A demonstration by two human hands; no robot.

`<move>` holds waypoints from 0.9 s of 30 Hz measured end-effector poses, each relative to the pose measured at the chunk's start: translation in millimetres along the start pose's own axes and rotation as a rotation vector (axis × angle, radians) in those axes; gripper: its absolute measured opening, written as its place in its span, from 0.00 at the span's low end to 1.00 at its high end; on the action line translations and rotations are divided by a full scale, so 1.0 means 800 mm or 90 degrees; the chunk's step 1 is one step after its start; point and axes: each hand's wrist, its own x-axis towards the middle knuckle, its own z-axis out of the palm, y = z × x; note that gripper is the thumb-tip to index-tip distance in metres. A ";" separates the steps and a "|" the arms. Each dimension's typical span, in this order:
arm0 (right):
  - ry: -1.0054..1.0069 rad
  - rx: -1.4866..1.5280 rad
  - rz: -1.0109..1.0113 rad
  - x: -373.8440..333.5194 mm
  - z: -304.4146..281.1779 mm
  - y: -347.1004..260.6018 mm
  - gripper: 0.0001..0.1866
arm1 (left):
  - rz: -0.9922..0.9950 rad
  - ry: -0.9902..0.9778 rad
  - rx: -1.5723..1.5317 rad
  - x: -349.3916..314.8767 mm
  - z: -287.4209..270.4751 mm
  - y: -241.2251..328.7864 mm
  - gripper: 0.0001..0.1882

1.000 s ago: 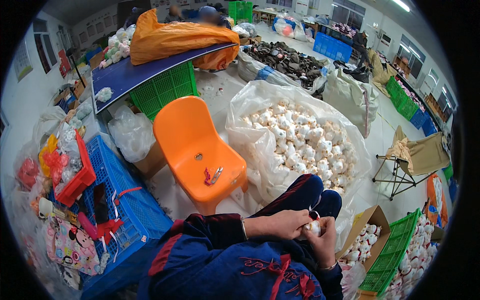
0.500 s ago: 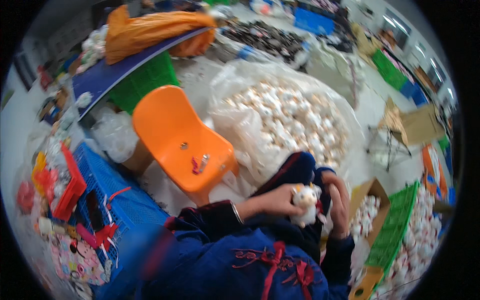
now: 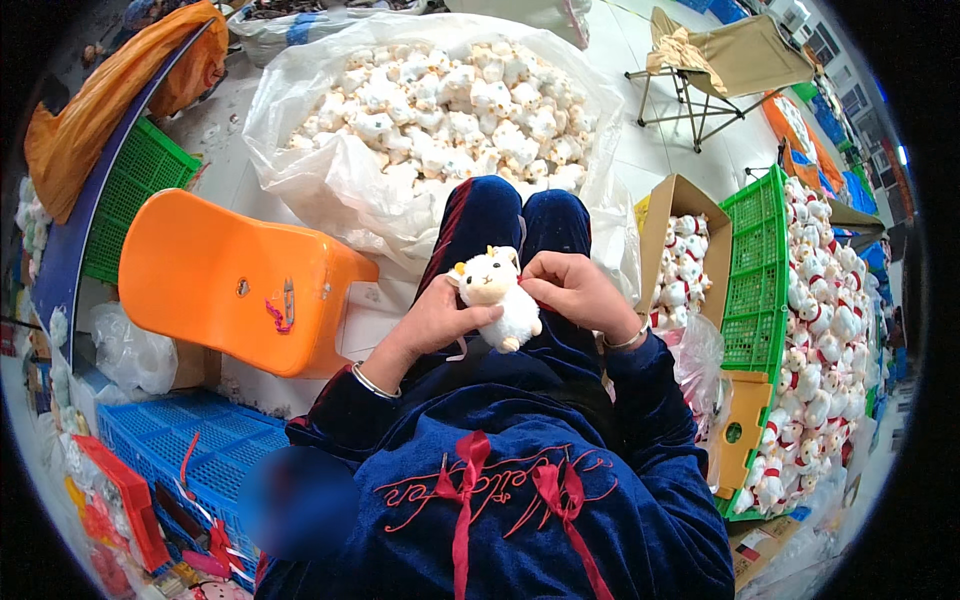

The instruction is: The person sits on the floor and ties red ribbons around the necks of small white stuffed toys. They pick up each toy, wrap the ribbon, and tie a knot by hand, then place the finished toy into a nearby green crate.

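My left hand (image 3: 436,318) is closed round the side of a small white plush toy (image 3: 508,312) with yellow horns and a pale snout, held above my lap. Its face is turned up. At the toy's other side, my right hand (image 3: 575,288) has thumb and forefinger pinched together. A bit of red shows at those fingertips, like ribbon, though most of it is hidden. A thin pale strip hangs below my left hand. On the orange chair (image 3: 215,262) at the left lie small metal snips (image 3: 288,297) and a pink-red ribbon (image 3: 277,316).
Ahead stands a large clear bag (image 3: 275,130) full of white plush toys. Right of my knees are a cardboard box (image 3: 683,192) and a green crate (image 3: 752,270) of toys with red neckbands. A blue crate (image 3: 190,425) sits lower left, a folding chair (image 3: 740,60) farther back.
My view has tilted down and shifted right. My right hand, earlier beside the toy with fingers loosely bent, now pinches at its side. My left hand still holds the toy.
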 end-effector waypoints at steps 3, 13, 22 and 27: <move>0.053 -0.203 -0.031 -0.002 0.003 -0.009 0.10 | -0.019 0.012 -0.010 0.008 -0.001 -0.011 0.22; 0.035 -0.189 0.035 0.011 0.003 0.037 0.12 | -0.126 0.058 0.210 0.051 -0.017 -0.025 0.22; -0.018 -0.078 0.092 0.033 0.010 0.077 0.13 | -0.144 0.090 0.210 0.039 -0.034 -0.047 0.23; -0.047 -0.072 0.143 0.043 0.010 0.063 0.14 | -0.140 0.083 0.202 0.033 -0.039 -0.050 0.22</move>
